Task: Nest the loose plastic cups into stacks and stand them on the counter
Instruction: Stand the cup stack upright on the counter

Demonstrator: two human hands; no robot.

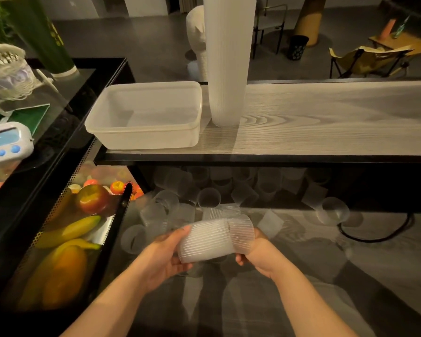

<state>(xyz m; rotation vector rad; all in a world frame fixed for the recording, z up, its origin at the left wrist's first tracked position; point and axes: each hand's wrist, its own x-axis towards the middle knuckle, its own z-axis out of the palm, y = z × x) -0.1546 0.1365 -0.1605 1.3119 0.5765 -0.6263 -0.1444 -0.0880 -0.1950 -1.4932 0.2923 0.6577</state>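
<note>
Left hand (pixel 164 254): forearm enters from lower left, fingers curled around the left end of a short stack of nested cups (pixel 215 239), thumb on top. Right hand (pixel 258 255): forearm enters from lower right, fingers wrapped behind the stack's right end. The stack lies sideways between both hands, held above the lower surface (pixel 301 276). Loose cups (pixel 208 197) lie scattered on that surface just beyond the hands, some under the counter's edge. At far left, a mesh tray (pixel 58 205) holds fruit. On the pale wood-grain counter (pixel 326 122) above stand an empty plastic tub (pixel 146 115) and, just right of it, a tall cup stack (pixel 227 62), upright. Chairs and dark flooring lie beyond.
</note>
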